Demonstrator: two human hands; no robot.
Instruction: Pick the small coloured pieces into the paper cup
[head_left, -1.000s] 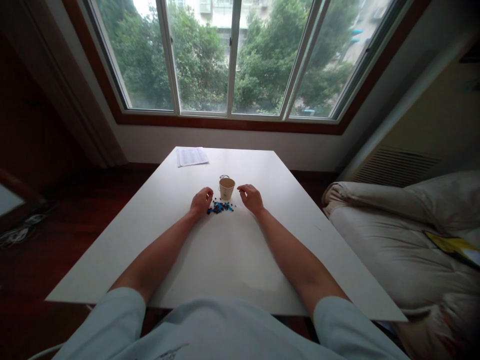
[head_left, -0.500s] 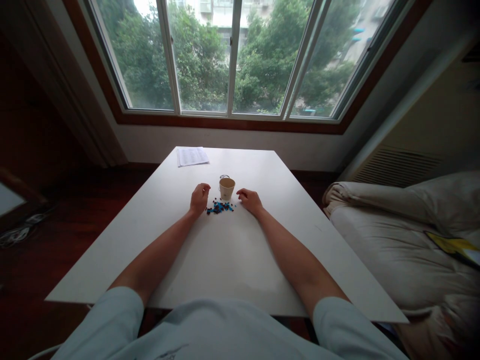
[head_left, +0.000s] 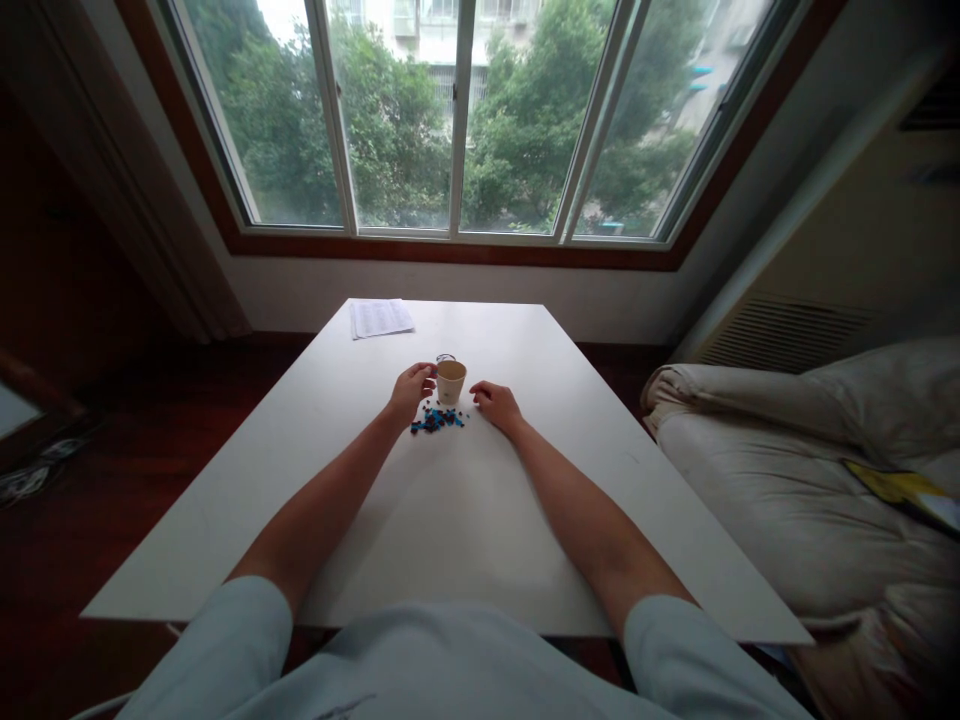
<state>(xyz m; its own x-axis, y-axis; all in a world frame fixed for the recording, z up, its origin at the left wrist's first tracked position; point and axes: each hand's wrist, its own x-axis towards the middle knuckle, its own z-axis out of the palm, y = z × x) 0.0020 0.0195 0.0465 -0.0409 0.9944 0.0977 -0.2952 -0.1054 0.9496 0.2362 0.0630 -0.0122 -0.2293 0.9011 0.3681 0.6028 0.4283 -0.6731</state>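
Observation:
A beige cup [head_left: 451, 384] stands upright on the white table [head_left: 450, 520]. Just behind its rim shows a thin dark loop [head_left: 445, 357], too small to name. My left hand [head_left: 411, 390] is at the cup's left side, fingers apart and their tips at its wall; whether they press on it I cannot tell. To the right of the cup, a short gap away, my right hand [head_left: 498, 403] lies on the table with loosely bent fingers and nothing visible in them. Small blue and dark red pieces [head_left: 437, 420] lie scattered in front of the cup.
Sheets of printed paper [head_left: 382, 318] lie at the table's far left corner. Beyond the table is a wide window [head_left: 450, 240]. A pale padded couch [head_left: 750, 500] is to the right, and cables [head_left: 45, 470] rest on the floor at left.
My left hand has moved right and its fingers have opened toward the cup. My right hand stays about where it was. The view has shifted slightly.

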